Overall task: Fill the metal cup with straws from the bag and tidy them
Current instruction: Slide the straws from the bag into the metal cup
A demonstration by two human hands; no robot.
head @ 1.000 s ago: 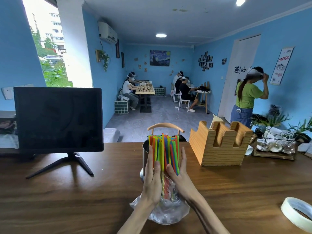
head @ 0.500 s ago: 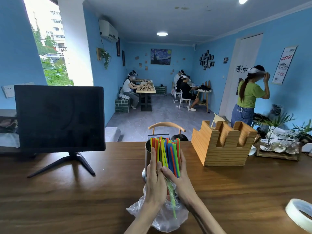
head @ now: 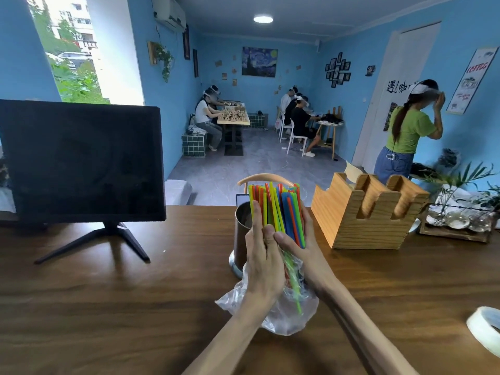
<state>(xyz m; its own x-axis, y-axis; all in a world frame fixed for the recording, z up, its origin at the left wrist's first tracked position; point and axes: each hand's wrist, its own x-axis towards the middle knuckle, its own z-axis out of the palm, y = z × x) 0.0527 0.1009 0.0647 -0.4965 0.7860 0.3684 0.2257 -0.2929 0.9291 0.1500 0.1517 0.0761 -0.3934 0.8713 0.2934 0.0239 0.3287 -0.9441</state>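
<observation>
On the wooden worktop (head: 135, 307), I am clasping the straws (head: 278, 209) in a 2-handed grip, left hand (head: 263, 263) and right hand (head: 303, 247) curled round them, still half-bagged (head: 286, 318), metal cup (head: 242, 234) waiting unfilled.

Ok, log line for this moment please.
phase: lifting straws from bag | left hand: gripping bundle | right hand: gripping bundle | metal cup: behind hands, contents hidden

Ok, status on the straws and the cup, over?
Both hands, left and right, grip the straws, bag hanging off their lower ends. Bundle in front of the metal cup, not in yet. Nothing in the way.
</observation>
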